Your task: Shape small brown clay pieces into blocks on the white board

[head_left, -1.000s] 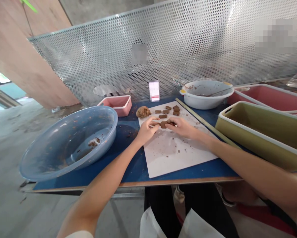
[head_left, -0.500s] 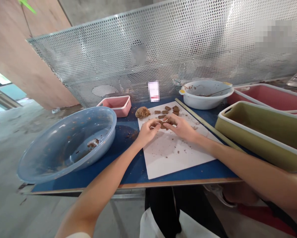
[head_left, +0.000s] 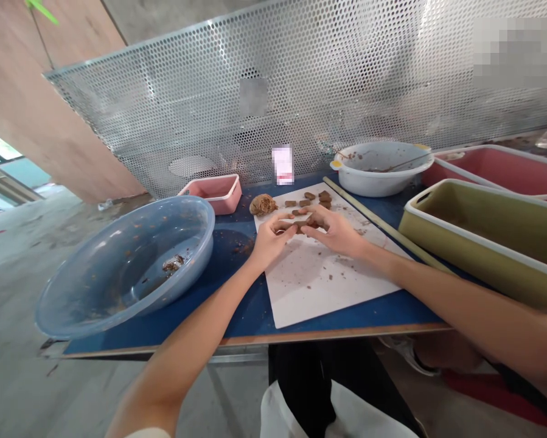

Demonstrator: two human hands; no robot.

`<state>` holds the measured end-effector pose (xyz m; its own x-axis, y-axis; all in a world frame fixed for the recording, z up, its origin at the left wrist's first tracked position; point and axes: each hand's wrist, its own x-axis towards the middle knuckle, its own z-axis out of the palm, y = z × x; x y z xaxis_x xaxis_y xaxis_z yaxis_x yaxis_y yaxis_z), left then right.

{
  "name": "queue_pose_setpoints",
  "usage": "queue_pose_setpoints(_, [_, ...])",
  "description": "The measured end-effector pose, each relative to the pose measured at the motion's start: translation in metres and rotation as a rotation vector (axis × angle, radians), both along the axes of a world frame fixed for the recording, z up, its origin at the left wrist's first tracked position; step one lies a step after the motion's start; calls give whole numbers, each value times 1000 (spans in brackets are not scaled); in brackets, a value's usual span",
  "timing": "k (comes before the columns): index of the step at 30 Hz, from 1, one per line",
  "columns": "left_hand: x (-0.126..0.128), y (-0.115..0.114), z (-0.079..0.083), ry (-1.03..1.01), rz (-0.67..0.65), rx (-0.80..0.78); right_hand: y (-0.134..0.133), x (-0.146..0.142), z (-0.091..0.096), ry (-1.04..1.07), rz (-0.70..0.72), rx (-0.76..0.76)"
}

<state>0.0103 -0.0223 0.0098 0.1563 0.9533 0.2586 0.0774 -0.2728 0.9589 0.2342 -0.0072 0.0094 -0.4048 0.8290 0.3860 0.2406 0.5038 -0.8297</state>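
Note:
My left hand (head_left: pixel 272 241) and my right hand (head_left: pixel 336 232) meet over the upper middle of a white board (head_left: pixel 310 298). Between their thumbs and curled fingers they grip a small brown clay piece (head_left: pixel 300 224), partly hidden by the fingers. Just behind the hands, several short brown clay blocks (head_left: pixel 304 204) lie on the board, a few bunched at its far right. A rough, round tan-brown lump (head_left: pixel 263 205) sits at the board's far left corner. Brown crumbs are scattered over the board.
A big blue basin (head_left: pixel 125 255) with a little dark matter inside overhangs the table's left end. Behind are a pink tub (head_left: pixel 218 193) and a white basin (head_left: pixel 383 182). A pale stick (head_left: pixel 387 230) borders the board; a green trough (head_left: pixel 478 249) stands right. Perforated metal (head_left: pixel 200 91) rises behind.
Both hands stay around the clay piece, with fingers more arched over it and slightly shifted. The view has tilted a little; the other things lie as before.

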Motion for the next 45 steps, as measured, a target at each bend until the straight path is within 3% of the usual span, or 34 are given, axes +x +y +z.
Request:
queue_pose_setpoints(11, [1, -1, 2, -54, -31, -13, 3, 2, 2, -1, -13, 67])
queue_pose_setpoints(21, [1, -4, 3, -83, 3, -55, 3, 2, 3, -16, 63, 134])
queue_pose_setpoints(32, [-1, 4, -6, -50, -38, -40, 5, 2, -6, 127, -15, 69])
queue_pose_setpoints(38, [0, 2, -7, 80, -39, 79, 4, 3, -1, 42, -57, 118])
queue_pose_setpoints(42, [1, 2, -7, 57, -58, 116, 4, 2, -1, 6, -19, 155])
queue_pose_setpoints(45, [0, 2, -5, 26, -48, 101, 4, 1, -4, 49, -7, 99])
